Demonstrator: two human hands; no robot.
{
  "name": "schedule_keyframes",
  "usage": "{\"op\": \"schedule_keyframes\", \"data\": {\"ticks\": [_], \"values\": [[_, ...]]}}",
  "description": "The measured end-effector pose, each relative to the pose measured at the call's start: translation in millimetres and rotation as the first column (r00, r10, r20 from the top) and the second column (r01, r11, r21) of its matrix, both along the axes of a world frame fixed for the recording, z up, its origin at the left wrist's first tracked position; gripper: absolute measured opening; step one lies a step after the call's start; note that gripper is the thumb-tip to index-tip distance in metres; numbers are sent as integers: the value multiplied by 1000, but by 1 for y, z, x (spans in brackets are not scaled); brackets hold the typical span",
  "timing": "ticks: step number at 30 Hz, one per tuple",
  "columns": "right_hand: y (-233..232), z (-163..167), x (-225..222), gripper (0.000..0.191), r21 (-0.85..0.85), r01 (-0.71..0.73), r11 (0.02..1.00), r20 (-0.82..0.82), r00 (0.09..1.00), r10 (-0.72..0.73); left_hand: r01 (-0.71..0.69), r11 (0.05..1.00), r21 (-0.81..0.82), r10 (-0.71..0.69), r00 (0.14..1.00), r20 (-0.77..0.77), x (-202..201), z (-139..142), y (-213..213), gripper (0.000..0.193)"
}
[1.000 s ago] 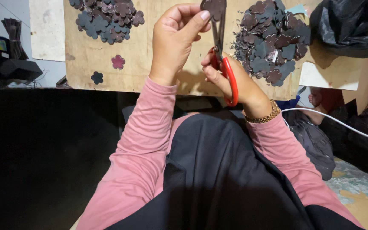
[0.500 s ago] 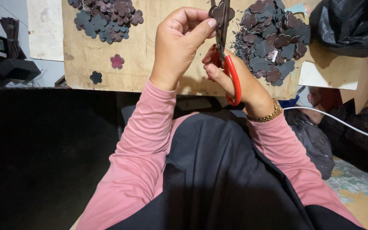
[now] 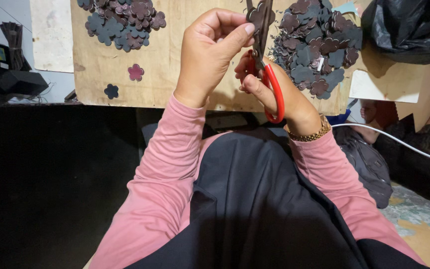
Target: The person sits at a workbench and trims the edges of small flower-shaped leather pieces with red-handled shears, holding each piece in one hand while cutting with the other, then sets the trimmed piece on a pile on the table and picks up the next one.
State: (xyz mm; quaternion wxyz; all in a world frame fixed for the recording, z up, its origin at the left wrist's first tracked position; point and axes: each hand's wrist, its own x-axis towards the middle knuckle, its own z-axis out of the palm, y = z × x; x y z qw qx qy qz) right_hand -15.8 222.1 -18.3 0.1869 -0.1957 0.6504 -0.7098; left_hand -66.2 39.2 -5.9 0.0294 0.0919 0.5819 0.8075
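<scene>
my left hand [image 3: 210,55] has turned the dark flower piece [image 3: 257,15] slightly; right hand [image 3: 269,92] grip stays closed on red scissors [image 3: 273,89], still trimming.

I see a brown board [image 3: 175,74] lying flat in front of me. On its far left part sits a pile of dark flower shapes [image 3: 123,20]. A bigger pile of flower shapes [image 3: 319,50] lies on the right part, and some reach near the front edge. Two flowers lie alone near the left front corner: a pink flower [image 3: 136,72] and, just beside it and closer to the edge, a dark flower [image 3: 111,91]. A white paper [image 3: 376,87] rests at the right end of the board. A black bag [image 3: 414,27] sits at the far right.
</scene>
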Motion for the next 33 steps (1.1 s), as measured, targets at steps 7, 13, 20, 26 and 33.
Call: {"op": "schedule_keyframes", "data": {"ticks": [7,13,20,26,33], "values": [[0,7,0,47,-9,-32,999,-85,996,31,31,999,22,-31,1000,-7,2,3,0,11],[0,11,0,51,-36,-39,999,-63,997,36,10,999,47,-10,1000,10,2,5,2,11],[-3,15,-3,63,-41,-45,998,-121,992,39,26,999,33,-26,999,22,2,4,0,12],[-5,10,-2,66,-18,-17,1000,-131,991,14,34,999,37,-36,999,39,2,0,2,13],[-6,7,-1,68,-44,1,999,-93,996,-5,18,1000,24,-19,998,53,1,-2,2,12]]}}
